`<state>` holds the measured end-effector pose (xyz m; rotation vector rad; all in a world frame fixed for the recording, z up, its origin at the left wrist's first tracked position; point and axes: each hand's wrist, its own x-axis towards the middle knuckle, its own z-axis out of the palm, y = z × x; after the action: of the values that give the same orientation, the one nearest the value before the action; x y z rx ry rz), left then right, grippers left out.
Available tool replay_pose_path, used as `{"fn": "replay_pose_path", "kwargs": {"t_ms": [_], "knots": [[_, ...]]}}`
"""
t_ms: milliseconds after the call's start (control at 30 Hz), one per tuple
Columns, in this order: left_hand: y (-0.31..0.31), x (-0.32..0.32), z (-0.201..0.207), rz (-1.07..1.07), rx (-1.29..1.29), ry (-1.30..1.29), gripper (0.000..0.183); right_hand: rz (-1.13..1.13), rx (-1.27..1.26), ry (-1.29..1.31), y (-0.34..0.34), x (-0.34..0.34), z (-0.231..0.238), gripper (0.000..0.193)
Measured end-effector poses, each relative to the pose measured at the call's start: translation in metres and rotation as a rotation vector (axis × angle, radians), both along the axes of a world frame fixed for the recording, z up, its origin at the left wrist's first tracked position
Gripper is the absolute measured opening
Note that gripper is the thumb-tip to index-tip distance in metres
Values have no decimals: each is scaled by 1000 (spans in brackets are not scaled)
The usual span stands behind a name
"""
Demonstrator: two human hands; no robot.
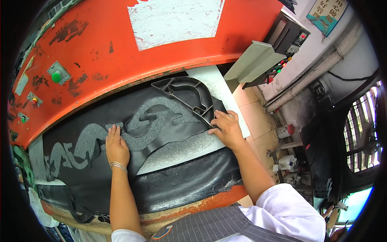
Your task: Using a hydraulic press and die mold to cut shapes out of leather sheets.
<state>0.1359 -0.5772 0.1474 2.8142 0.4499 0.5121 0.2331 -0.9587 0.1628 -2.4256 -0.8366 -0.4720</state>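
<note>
Metal cutting die (pixel 206 99), open-framed and curved, lies upper centre of the frame on a dark sheet (pixel 100 107). Its pointed end reaches left; its lower end comes down beside the right hand (pixel 228 128).

Right hand: fingers bent, at the die's lower right end, index side at the metal edge, thumb just below the tip. Contact looks likely; cannot tell whether they are clamped on it or only resting against it.

Left hand (pixel 117 149): left of centre, fingers extended and close together, laid flat on the sheet, gripping nothing. Well apart from the die, down and to its left. Fingertips beside a grey curved patch (pixel 85 139); similar grey shapes run from lower left toward the die. Bracelet (pixel 119 165) on this wrist.

Pale board (pixel 221 84) shows past the sheet, right of the die. Glossy black padded edge (pixel 185 181) nearer the body. Orange machine body (pixel 100 64) spans the top, green button (pixel 56 76) upper left.
</note>
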Motion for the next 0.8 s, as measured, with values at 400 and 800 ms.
{"fn": "replay_pose_path", "kwargs": {"t_ms": [400,800], "knots": [[14,0,4,-63,22,-14,40,71,-93,81,0,17,4,43],[33,13,21,-45,52,22,41,159,73,54,9,39,3,47]]}}
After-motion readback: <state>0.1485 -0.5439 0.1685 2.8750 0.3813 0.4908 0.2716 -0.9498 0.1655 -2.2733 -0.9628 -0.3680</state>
